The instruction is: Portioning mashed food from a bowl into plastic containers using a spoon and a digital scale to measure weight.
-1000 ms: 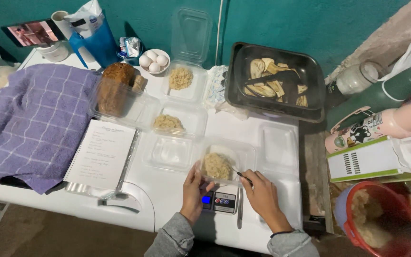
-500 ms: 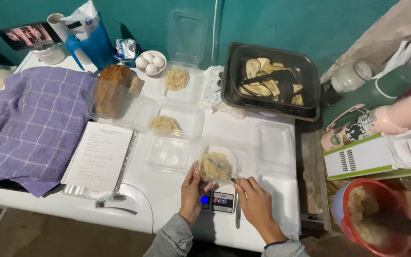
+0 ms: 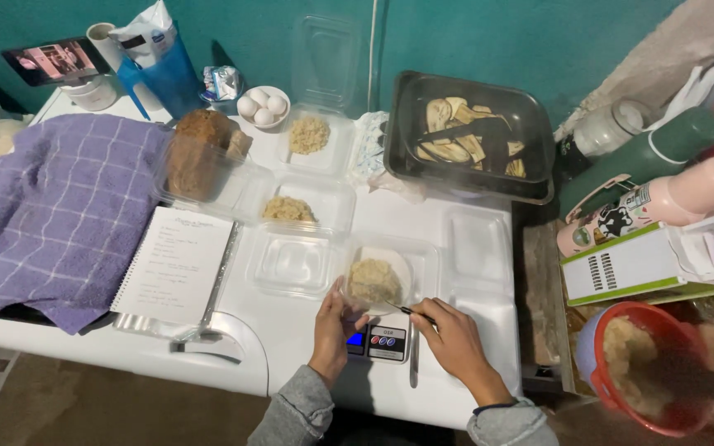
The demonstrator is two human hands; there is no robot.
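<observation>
a clear tub of beige mash point(image 3: 376, 281), set on the small scale point(image 3: 380, 341) for weighing, is steadied by the curled left hand point(image 3: 334, 324), while a thin utensil point(image 3: 413, 311) is pinched by the right hand point(image 3: 454, 337) just beside it.

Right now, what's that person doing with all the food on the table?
A person's left hand steadies a clear plastic tub of beige mush sitting on a small kitchen scale. The right hand holds a thin utensil at the tub's edge. Two more filled tubs, a bowl of eggs and a dark baking tray stand behind.
</observation>
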